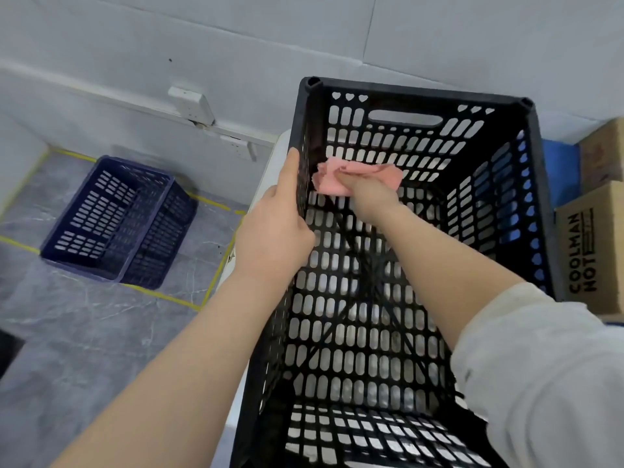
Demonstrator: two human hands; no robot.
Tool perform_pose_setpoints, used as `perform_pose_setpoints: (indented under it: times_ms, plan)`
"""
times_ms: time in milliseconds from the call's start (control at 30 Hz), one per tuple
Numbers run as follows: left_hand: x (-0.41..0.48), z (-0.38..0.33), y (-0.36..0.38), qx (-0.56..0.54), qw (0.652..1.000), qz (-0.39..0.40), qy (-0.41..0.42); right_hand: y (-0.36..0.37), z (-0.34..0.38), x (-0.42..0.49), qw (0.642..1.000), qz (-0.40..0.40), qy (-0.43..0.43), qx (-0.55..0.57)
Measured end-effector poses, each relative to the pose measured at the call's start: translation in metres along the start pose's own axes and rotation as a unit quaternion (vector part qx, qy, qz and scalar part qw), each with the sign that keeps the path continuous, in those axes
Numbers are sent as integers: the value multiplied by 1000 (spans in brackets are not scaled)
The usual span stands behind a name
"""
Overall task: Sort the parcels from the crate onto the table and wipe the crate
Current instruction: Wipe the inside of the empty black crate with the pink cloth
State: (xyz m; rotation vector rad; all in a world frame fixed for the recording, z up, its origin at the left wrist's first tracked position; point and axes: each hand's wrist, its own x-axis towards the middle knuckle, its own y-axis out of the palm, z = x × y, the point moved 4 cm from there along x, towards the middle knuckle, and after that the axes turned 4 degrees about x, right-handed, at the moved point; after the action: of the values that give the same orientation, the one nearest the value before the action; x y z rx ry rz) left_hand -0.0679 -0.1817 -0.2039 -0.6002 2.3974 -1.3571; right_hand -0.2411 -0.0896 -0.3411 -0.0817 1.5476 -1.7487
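Note:
A black perforated plastic crate [415, 96] stands on a white table, seen from above, with nothing inside it but my arm. My left hand [275, 228] grips the crate's left wall from outside, thumb along the rim. My right hand [371, 194] reaches deep into the crate and presses a pink cloth [329, 179] against the lower far wall near the left corner. No parcels lie inside the crate.
A dark blue crate [114, 221] sits on the grey floor at left, inside yellow tape lines. Brown cardboard boxes [591, 251] stand right of the black crate. The white table's edge [270, 157] shows left of the crate. A wall with sockets [192, 104] runs behind.

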Motion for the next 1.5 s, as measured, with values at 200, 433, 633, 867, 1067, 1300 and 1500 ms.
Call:
perform_pose_setpoints:
  times_ms: [200,433,633,867,1067,1300,1500]
  plan:
    - [1,-1,-1,-3,1000,7,-5,11,32,-59,994,88,-34,-52]
    - [-2,-1,-3,3,1000,22,-2,94,56,-204,930,285,-203,-111]
    - [-1,-1,-3,-3,1000,22,4,98,51,-225,867,480,-132,-15]
    - [1,0,-1,9,1000,17,1,-63,21,-129,963,234,-31,133]
    - [2,0,1,8,1000,11,7,-97,-1,-57,995,-8,82,-50]
    - [4,1,1,8,1000,8,2,-4,-34,-29,993,84,41,-67]
    - [4,-2,-1,20,1000,21,-1,2,-28,-76,996,74,-2,-44]
